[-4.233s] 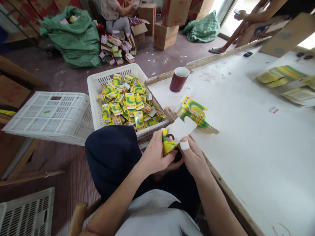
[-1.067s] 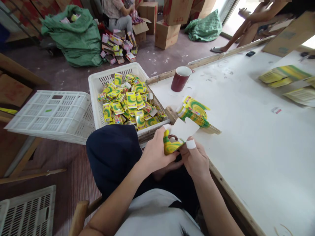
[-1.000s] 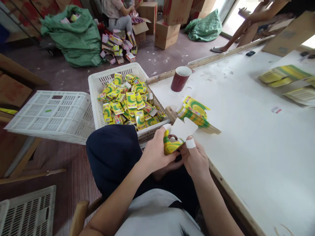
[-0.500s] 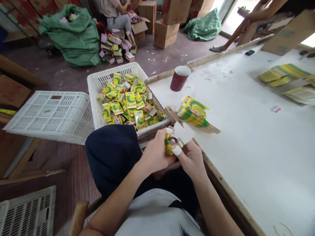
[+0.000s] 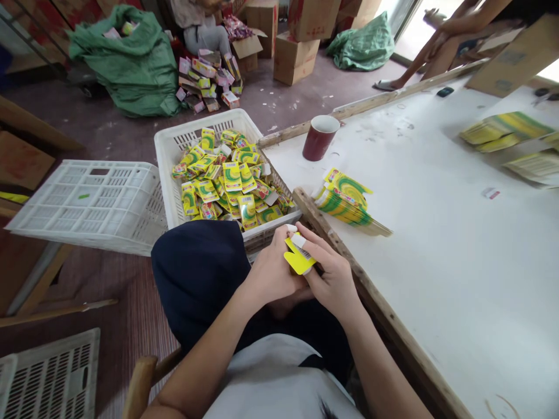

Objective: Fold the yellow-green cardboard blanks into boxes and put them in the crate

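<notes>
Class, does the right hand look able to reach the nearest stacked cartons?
Probably yes: only the wooden rim lies between the right hand and the stacked cartons, though that hand holds a yellow box.

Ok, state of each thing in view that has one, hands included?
Left hand: closed around the yellow box
Right hand: fingers gripping the same box
Yellow box: held, yellow flap showing; whether fully shut, can't tell
White crate: open-topped, heaped with small boxes
Mug: upright
Carton stack: flat, slightly fanned
Large green sack: open at top
Cardboard carton: flap open
</notes>
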The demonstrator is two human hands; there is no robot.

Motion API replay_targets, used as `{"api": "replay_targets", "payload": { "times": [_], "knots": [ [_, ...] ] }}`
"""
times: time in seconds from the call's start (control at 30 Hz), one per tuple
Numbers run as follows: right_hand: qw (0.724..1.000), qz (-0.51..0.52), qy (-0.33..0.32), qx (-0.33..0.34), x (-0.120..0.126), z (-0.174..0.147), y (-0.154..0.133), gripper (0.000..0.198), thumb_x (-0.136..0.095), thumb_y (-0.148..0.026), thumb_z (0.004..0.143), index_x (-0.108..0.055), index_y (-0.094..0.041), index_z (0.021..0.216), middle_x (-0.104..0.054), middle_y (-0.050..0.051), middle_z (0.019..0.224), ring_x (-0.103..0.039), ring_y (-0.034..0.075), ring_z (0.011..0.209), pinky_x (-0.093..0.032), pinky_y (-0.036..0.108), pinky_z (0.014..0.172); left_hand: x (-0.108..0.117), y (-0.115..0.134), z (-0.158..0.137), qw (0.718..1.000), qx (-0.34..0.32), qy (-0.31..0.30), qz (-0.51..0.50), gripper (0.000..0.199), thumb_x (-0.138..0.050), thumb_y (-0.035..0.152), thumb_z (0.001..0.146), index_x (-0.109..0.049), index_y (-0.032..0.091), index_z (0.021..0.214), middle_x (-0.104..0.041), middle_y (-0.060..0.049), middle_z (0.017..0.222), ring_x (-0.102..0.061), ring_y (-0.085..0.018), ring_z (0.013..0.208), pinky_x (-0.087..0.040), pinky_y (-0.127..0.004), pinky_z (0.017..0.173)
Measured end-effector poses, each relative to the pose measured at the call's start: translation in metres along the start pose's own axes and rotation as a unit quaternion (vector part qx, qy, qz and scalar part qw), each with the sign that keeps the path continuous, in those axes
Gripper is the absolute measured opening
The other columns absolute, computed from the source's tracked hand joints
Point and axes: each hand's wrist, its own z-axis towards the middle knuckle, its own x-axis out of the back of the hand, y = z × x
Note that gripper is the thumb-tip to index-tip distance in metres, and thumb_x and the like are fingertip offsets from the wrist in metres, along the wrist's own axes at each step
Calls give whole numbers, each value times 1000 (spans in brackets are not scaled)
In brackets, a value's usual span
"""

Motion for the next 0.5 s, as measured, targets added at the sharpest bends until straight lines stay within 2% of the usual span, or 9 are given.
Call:
{"api": "replay_targets", "payload": {
  "times": [0.17, 0.5],
  "knots": [
    [1000, -2, -7, 15, 0, 2, 0, 42, -54, -11, 87, -65, -24, 125, -56, 11, 142, -59, 24, 125, -54, 38, 100, 4, 2, -1, 998, 1, 25, -50, 62, -72, 28, 66, -33, 25, 114, -60, -5, 105, -67, -26, 89, -51, -36, 71],
    [1000, -9, -5, 13, 1, 2, -1, 50, -51, -6, 85, -63, -27, 128, -56, 7, 142, -60, 23, 124, -55, 36, 99, 4, -4, 1, 996, -54, 75, -11, 49, -73, 23, 64, -45, 22, 104, -54, -4, 106, -61, -23, 91, -51, -37, 76]
  ]
}}
